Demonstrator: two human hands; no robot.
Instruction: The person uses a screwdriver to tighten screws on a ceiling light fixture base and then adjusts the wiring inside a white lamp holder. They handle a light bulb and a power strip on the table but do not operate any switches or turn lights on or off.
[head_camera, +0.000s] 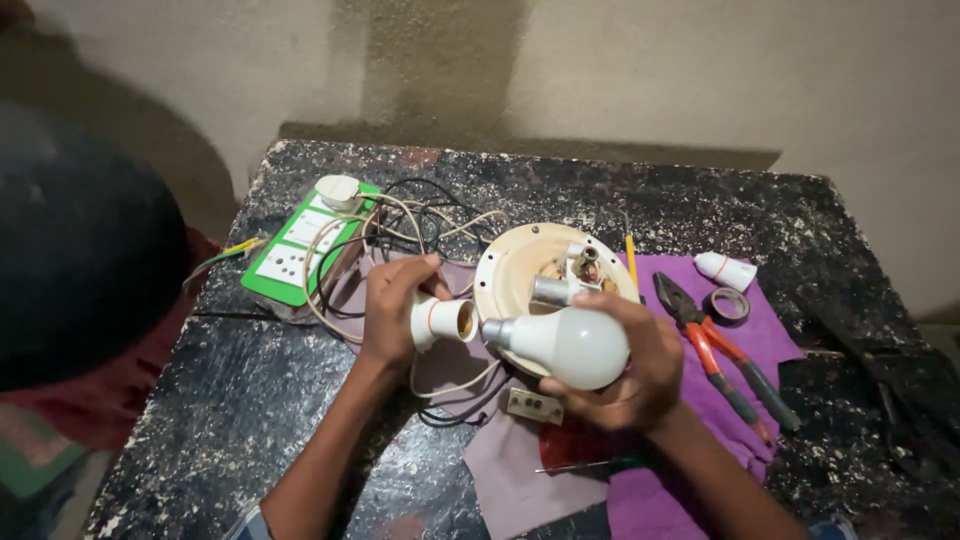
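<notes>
My left hand (392, 305) grips a white lamp holder (445, 321) with its open socket facing right. A cream wire runs from the holder down across the table. My right hand (632, 372) cups a white light bulb (570, 346), its metal screw base pointing left toward the socket, a small gap between them. Just behind the bulb lies a round cream ceiling plate (508, 272) with a metal fitting in its middle.
A green and white switch board (298, 246) with tangled wires sits at the back left. On a purple cloth (770, 340) lie red-handled pliers (712, 345), a roll of black tape (727, 305), a white holder (726, 270) and a yellow pencil (631, 261). A dark rounded shape fills the left edge.
</notes>
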